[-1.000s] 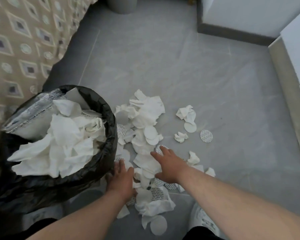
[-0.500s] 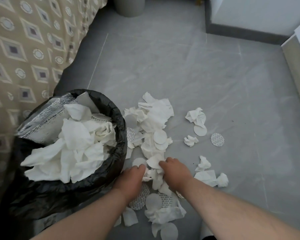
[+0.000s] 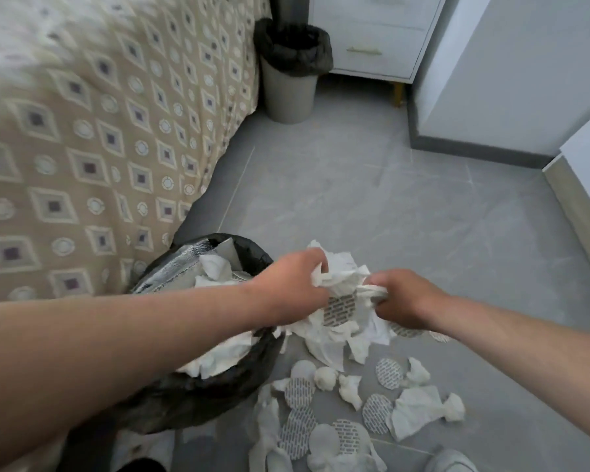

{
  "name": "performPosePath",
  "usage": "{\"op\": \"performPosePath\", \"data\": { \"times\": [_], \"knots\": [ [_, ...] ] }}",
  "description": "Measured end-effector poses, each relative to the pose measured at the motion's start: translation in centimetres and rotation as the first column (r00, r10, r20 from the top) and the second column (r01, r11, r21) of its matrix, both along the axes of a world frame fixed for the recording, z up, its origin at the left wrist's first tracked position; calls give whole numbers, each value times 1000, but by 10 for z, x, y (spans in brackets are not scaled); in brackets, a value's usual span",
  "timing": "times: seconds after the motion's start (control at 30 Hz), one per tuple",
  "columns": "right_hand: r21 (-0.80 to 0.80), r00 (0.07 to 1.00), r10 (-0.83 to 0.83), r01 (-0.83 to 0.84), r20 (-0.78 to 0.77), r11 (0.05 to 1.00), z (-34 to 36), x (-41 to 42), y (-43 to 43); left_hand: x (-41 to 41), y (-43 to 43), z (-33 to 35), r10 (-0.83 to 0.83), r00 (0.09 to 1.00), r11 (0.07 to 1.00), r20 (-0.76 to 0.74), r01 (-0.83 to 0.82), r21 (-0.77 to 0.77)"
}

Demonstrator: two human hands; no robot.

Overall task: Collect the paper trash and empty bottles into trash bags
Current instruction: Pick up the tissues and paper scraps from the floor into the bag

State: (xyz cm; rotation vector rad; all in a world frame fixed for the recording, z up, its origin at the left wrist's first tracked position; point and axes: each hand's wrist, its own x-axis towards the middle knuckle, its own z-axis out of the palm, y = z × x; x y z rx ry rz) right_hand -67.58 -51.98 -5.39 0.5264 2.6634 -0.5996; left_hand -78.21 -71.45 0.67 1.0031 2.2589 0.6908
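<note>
The left hand [image 3: 286, 284] and right hand [image 3: 406, 299] each clench 1 end of a crumpled paper bundle [image 3: 341, 318], its long axis running left-right above the floor [image 3: 423, 216]. The trash bag [image 3: 191, 396] sits just left of the bundle, nearer the left hand.

Bright, even daylight; soft shadows; motion blur upper left; wide-angle edge bending.

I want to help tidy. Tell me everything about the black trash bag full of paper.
The black trash bag is crinkled plastic, standing open on the floor beside the patterned bed cover. Crumpled white paper heaps it full, and a silvery foil sheet leans at its far rim. The left forearm crosses over its mouth.
</note>
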Motion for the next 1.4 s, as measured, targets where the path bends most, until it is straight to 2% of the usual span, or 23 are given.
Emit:
{"op": "performPosePath", "data": {
  "times": [0.07,0.17,0.3,0.4,0.6,0.77,0.83,0.9,1.0,1.07,1.17,1.23,1.3,1.4],
  "knots": [
    [-24,994,-22,19,-107,1000,23,-13,-13,-21,-33,27,68,997,997,-23,-67,28],
    [-147,969,-96,63,-228,987,43,-36,-47,-52,-91,36,246,967,968,-64,-242,65],
    [-363,962,-153,63,-225,930,51,-69,-94,-66,-146,-3,434,900,901,-34,-433,33],
    [-446,945,-214,85,-249,891,47,-94,-111,-63,-162,-42,504,863,862,34,-505,36],
    [-536,931,-293,137,-217,833,34,-111,-118,-68,-162,-76,544,833,833,101,-551,53],
    [-537,964,-235,135,-122,833,26,-112,-125,-63,-160,-85,540,811,813,226,-572,108],
    [-530,976,-197,120,-90,840,23,-111,-131,-61,-165,-85,455,820,823,347,-536,188],
    [-521,987,-144,84,-75,850,18,-110,-136,-58,-169,-83,333,862,839,381,-455,297],
    [-491,992,-84,26,-97,871,12,-111,-146,-57,-177,-87,229,959,897,165,-274,347],
    [-500,995,-60,13,-79,866,7,-111,-153,-60,-182,-91,228,973,923,28,-225,312],
    [-466,996,91,-71,21,882,5,-108,-157,-64,-193,-97,227,959,938,-170,-169,304],
    [-365,980,196,-170,34,915,7,-106,-155,-66,-199,-95,220,940,944,-259,-139,299],
    [-225,963,269,-269,-33,936,8,-105,-149,-67,-205,-93,214,910,956,-355,-121,266],
    [-51,917,386,-392,-99,918,6,-107,-141,-65,-217,-97,222,872,974,-437,-174,147]
  ]
}}
